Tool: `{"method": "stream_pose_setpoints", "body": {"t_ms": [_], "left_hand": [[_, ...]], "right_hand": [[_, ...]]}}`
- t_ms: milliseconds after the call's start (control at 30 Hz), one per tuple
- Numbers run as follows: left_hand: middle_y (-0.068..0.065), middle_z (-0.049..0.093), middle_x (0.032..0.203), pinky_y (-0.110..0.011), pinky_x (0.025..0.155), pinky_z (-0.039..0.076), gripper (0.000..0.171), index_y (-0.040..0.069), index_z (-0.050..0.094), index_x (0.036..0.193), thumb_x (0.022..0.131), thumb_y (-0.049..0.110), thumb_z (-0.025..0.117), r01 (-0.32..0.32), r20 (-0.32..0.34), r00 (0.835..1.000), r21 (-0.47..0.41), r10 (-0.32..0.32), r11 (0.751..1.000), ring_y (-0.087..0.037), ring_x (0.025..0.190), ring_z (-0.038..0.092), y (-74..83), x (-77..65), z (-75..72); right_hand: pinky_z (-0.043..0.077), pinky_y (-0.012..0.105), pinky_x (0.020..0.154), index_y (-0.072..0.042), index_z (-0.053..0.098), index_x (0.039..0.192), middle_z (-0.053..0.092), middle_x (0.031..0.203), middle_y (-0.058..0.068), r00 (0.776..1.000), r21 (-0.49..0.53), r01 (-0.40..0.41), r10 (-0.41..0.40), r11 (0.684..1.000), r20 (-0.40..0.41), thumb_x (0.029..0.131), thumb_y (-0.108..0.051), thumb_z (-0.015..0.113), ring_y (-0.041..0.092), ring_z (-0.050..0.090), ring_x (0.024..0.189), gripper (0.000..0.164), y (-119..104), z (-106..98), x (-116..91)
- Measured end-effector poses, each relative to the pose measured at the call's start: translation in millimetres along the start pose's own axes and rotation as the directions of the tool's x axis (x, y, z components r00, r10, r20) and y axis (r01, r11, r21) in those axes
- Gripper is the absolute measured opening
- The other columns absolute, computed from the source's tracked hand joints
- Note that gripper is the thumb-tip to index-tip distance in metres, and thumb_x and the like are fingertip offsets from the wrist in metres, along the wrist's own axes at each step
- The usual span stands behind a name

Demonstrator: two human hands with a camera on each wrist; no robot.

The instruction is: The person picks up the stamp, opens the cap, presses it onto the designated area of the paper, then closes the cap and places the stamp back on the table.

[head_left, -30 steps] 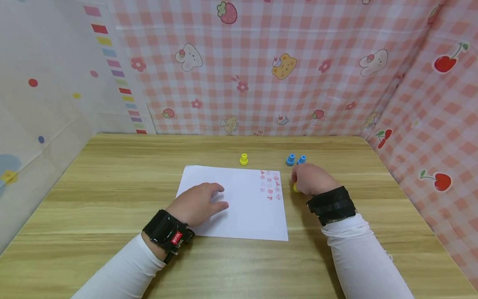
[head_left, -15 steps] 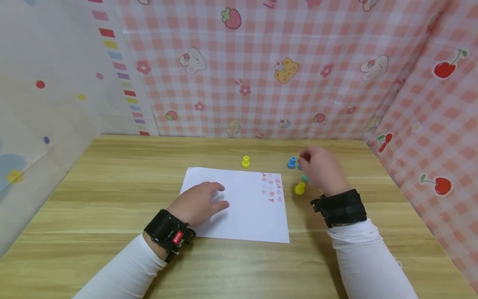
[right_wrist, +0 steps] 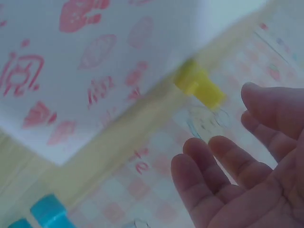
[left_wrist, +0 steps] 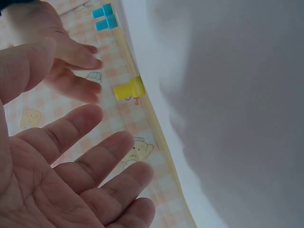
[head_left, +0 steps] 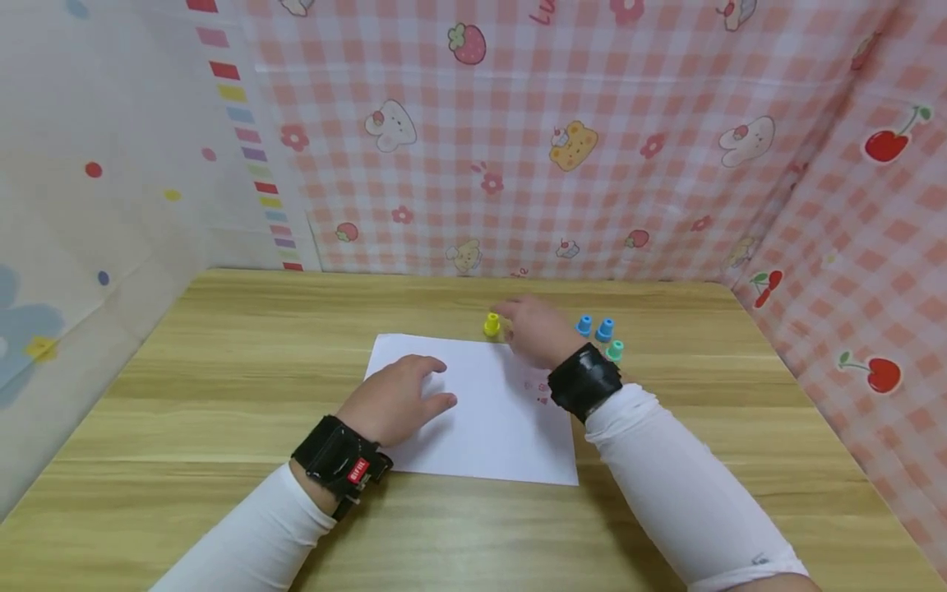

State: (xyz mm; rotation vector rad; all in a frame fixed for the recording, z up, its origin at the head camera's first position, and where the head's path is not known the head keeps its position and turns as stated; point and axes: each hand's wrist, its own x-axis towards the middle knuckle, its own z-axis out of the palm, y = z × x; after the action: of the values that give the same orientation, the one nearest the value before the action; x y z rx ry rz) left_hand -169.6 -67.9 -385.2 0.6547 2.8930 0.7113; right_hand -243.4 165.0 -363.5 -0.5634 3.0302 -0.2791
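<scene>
A white sheet of paper (head_left: 473, 427) lies on the table, with small red stamped prints (right_wrist: 99, 90) near its right end. Over its left part is my left hand (head_left: 395, 399), fingers loosely spread and holding nothing. At the far edge of the sheet stands a small yellow stamp (head_left: 491, 326). My right hand (head_left: 538, 331) is right beside it, fingers extended towards it. From the right wrist view, the yellow stamp (right_wrist: 199, 84) shows ahead of the parted fingers (right_wrist: 197, 183), with a gap between.
Two blue stamps (head_left: 604, 330) and a green stamp (head_left: 615, 351) stand to the right, near my right wrist. A pink checked cloth (head_left: 503, 205) hangs behind the table (head_left: 259, 329), and another covers the right side.
My right hand has left the cluster at the right and swung left to the lone yellow stamp. The other yellow stamp is now hidden by the right arm. My left hand stays put.
</scene>
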Motion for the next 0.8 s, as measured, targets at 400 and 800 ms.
{"method": "stream_pose_setpoints", "body": {"t_ms": [400, 800], "left_hand": [[-0.003, 0.055, 0.126, -0.040, 0.099, 0.039, 0.051, 0.014, 0.058, 0.125, 0.087, 0.048, 0.061, -0.004, -0.014, 1.000, -0.004, 0.004, 1.000, -0.014, 0.117, 0.043, -1.5, 0.5, 1.9], [-0.001, 0.055, 0.127, -0.041, 0.096, 0.042, 0.054, 0.015, 0.051, 0.132, 0.089, 0.044, 0.061, -0.038, -0.132, 0.991, -0.044, 0.032, 0.998, -0.013, 0.115, 0.046, -0.4, 2.0, 2.8]], "right_hand": [[0.042, 0.039, 0.097, -0.012, 0.066, 0.115, 0.061, 0.113, 0.008, 1.000, -0.012, -0.006, 0.005, 1.000, -0.017, 0.091, -0.004, 0.058, 0.021, 0.050, 0.101, 0.027, -3.5, 27.2, 33.3], [0.051, 0.031, 0.063, -0.018, 0.067, 0.096, 0.066, 0.088, 0.001, 0.997, 0.448, -0.021, 0.052, 0.894, -0.056, 0.089, -0.018, 0.065, 0.015, 0.055, 0.073, 0.007, -28.5, -0.3, -16.7]]}}
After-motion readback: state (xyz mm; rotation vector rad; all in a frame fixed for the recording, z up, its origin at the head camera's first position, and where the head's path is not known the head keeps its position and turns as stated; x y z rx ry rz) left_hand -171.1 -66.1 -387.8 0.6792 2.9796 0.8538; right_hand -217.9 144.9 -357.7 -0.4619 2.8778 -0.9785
